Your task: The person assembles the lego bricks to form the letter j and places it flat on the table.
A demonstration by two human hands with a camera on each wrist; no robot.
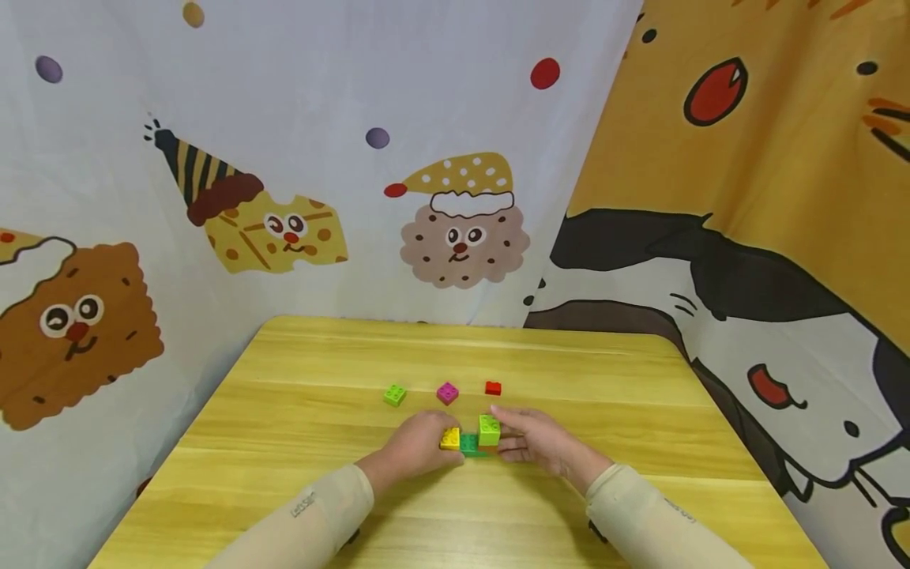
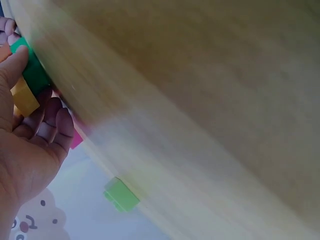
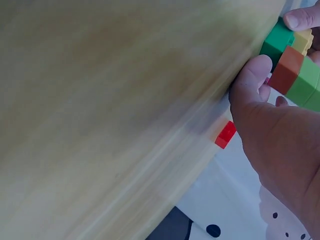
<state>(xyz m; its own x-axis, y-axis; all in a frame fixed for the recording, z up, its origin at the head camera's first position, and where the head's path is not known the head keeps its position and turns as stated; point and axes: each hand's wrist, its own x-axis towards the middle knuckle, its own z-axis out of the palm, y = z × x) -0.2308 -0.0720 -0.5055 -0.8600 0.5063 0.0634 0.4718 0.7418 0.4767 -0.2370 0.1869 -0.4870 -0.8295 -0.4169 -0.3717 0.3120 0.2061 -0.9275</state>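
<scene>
A small joined toy-brick build sits low over the table between my two hands. It has a dark green brick (image 1: 469, 443) at the middle, a yellow brick (image 1: 451, 438) on its left, and an orange brick (image 3: 286, 70) with light green bricks (image 1: 489, 429) stacked on it at the right. My left hand (image 1: 423, 444) grips the yellow end, its thumb pressed on the dark green brick (image 2: 35, 67) in the left wrist view. From the right, my right hand (image 1: 543, 444) holds the other end, thumb on the near side by the orange brick, fingers partly hidden behind.
Beyond the hands, three loose bricks lie in a row on the wooden table (image 1: 320, 356): a light green one (image 1: 394, 395), a magenta one (image 1: 447, 393) and a red one (image 1: 494, 388). Behind the table hangs a printed curtain (image 1: 298, 103).
</scene>
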